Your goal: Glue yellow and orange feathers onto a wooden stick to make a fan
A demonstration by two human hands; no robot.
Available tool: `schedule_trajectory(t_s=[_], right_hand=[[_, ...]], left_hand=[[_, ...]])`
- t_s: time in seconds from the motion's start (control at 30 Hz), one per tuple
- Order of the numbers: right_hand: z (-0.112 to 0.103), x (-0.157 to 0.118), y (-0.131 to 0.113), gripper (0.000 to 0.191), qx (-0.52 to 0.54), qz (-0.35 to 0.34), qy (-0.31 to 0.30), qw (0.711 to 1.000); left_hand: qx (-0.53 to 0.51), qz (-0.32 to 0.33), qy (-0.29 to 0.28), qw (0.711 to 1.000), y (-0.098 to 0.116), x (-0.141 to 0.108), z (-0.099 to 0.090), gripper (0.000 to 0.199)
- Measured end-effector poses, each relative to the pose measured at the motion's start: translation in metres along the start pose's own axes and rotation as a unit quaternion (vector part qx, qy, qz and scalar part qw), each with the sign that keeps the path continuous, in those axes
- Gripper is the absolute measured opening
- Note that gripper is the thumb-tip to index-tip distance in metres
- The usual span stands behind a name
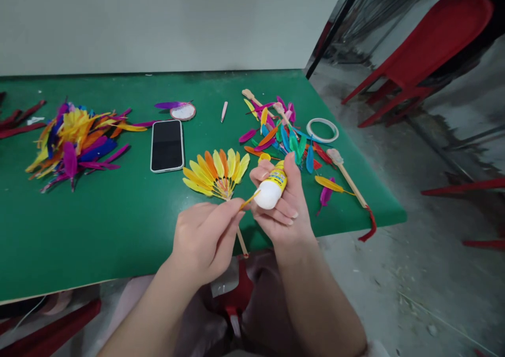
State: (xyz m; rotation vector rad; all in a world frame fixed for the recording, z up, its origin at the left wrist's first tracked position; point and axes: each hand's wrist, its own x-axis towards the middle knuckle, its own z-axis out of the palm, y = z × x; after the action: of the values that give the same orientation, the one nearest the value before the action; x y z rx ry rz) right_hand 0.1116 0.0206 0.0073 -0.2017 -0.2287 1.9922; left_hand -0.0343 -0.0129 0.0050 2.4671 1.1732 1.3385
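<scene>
Between the thumb and fingers of my left hand [207,236] is a thin orange-yellow feather [249,200], mostly hidden by the fingers. Its narrow tip meets or overlaps the white end of a glue bottle [272,187]; I cannot tell whether they touch. My right hand [288,210] is wrapped round this bottle, which has a yellow label and lies tilted in the palm. A yellow cap [264,157] shows by the right fingertips. Just beyond my hands, a fan of yellow and orange feathers [216,170] lies on the table, its wooden handle [242,242] partly behind my left hand.
On the green table [118,231] lie a heap of coloured feathers [79,141], a phone [167,145], a round white pad [183,111], a small pen-like tool [224,111], loose feathers [294,141], a tape roll [322,130] and a tasselled stick [349,181]. Red chairs [437,36] stand right.
</scene>
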Motion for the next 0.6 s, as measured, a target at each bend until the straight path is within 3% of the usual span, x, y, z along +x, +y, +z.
schedule_trajectory(t_s=[0.47, 0.6], right_hand=[[0.0057, 0.001, 0.0015, 0.041, 0.013, 0.01, 0.057, 0.998], [0.0063, 0.0022, 0.0029, 0.042, 0.012, 0.007, 0.072, 0.997]], left_hand=[[0.032, 0.065, 0.011, 0.997, -0.0059, -0.0022, 0.0045, 0.015], [0.043, 0.051, 0.031, 0.997, -0.0073, -0.003, 0.0054, 0.014]])
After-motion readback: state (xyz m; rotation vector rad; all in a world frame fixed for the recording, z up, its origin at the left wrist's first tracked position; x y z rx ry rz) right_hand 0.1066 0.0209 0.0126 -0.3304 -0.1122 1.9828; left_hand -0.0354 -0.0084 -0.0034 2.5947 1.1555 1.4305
